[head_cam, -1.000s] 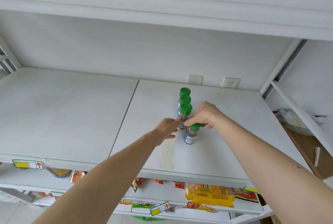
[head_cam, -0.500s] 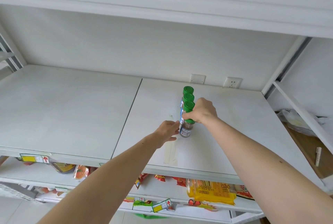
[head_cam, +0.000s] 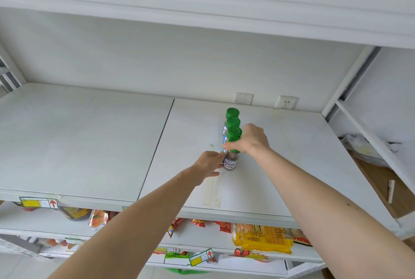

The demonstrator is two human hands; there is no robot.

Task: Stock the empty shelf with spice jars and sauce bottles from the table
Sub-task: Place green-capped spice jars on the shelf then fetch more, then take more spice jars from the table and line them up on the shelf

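Green-capped front jar [head_cam: 230,159] is pinched at its cap by the right hand [head_cam: 251,141] while the left hand's [head_cam: 207,164] fingertips steady its side, lining it up with the row [head_cam: 233,121] on the shelf [head_cam: 89,144].

rear jars [head_cam: 232,121] mostly hidden behind front jar [head_cam: 230,162], its label unreadable
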